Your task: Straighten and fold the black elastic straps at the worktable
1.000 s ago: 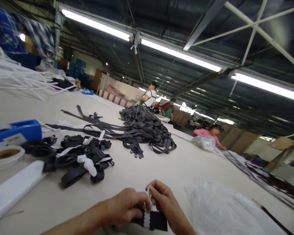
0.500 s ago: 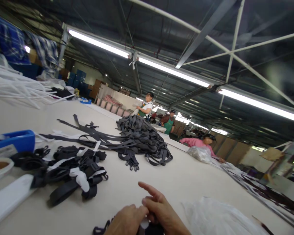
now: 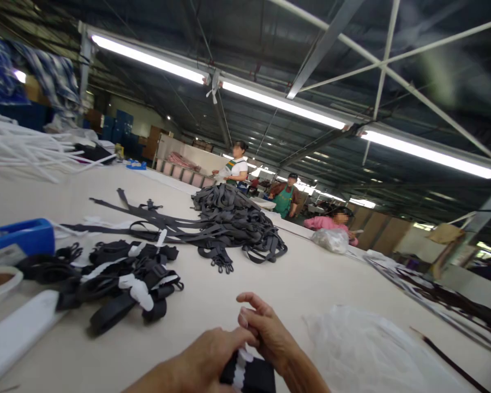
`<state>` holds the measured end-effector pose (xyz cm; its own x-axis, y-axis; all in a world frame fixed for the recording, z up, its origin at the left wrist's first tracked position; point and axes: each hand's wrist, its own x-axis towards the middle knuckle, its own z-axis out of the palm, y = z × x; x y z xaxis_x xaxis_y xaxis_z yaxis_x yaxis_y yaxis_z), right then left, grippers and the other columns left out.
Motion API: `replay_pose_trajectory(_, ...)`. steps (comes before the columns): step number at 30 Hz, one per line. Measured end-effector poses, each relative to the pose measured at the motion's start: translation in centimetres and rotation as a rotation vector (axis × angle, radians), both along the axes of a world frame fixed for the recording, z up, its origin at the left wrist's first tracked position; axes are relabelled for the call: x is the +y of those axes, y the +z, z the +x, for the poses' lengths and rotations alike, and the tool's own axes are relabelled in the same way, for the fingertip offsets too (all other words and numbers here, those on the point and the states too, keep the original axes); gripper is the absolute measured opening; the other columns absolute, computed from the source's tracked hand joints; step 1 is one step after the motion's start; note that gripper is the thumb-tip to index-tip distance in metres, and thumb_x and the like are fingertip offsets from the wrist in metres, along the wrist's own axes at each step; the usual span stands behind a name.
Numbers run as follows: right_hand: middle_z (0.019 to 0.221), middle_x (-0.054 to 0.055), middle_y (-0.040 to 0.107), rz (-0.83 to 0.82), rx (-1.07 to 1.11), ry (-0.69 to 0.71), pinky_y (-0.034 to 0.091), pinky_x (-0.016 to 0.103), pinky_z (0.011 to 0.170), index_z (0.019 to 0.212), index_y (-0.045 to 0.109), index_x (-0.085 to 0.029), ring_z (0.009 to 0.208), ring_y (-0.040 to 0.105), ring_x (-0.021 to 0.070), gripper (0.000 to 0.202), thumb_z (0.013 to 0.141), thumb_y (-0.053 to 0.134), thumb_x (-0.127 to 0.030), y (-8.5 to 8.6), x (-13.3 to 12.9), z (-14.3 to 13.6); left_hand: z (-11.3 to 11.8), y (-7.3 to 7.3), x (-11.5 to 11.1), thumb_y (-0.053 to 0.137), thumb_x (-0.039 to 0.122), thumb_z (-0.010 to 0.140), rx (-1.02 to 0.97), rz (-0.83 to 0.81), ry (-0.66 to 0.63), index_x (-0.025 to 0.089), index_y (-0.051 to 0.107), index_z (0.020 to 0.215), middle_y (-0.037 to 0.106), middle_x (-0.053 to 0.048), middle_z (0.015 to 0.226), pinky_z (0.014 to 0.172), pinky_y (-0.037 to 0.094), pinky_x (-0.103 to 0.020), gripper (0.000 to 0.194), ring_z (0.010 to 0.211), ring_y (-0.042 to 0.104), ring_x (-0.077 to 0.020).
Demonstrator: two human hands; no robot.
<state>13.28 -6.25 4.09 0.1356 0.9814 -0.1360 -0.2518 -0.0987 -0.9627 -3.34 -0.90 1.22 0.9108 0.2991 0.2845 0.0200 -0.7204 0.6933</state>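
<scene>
A folded black webbing strap (image 3: 262,375) with a white paper-like band (image 3: 239,372) across it is at the bottom centre, between my hands. My left hand (image 3: 207,355) is closed around the strap's left side, its thumb and fingers near the top of the band. Against its fingertips is my right hand (image 3: 272,335), by the strap's upper right. Its index finger is bent and raised, with the thumb close to it; the lower fingers are curled and partly hidden, so what they grip is unclear.
Banded black straps (image 3: 131,278) lie at left, beside a blue holder (image 3: 20,240) and a white bowl (image 3: 2,284). A large pile of dark straps (image 3: 237,218) stands beyond. Clear plastic bags (image 3: 364,349) lie at right. Several people work past the table (image 3: 204,295).
The banded black strap shows more clearly between my hands, which have risen slightly. My left hand has moved in towards my right. The person in pink beyond the table has drawn an arm back.
</scene>
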Motion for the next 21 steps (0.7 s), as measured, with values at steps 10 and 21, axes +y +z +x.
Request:
replay_pose_trajectory(10, 0.049, -0.011, 0.047, -0.009, -0.058, -0.088, 0.003, 0.017, 0.036, 0.078, 0.038, -0.022, 0.035, 0.015, -0.0009, 0.043, 0.057, 0.073, -0.035, 1.7, 0.1, -2.2, 2.4, 1.2, -1.5, 0.062, 0.012, 0.079, 0.416, 0.453, 0.081, 0.013, 0.058, 0.101, 0.067, -0.014, 0.104, 0.083, 0.052, -0.042, 0.022, 0.096, 0.063, -0.0332)
replay_pose_trajectory(21, 0.046, -0.013, 0.047, 0.013, 0.186, -0.109, 0.012, 0.011, 0.037, 0.081, 0.040, -0.022, 0.036, 0.026, -0.0008, 0.069, 0.040, 0.094, -0.034, -0.3, 2.2, -0.9, -0.3, 1.7, -0.2, 0.054, 0.015, 0.054, -0.012, -0.693, -0.204, 0.018, 0.056, 0.104, 0.061, 0.003, 0.070, 0.052, 0.040, -0.020, 0.051, 0.057, 0.051, -0.0116)
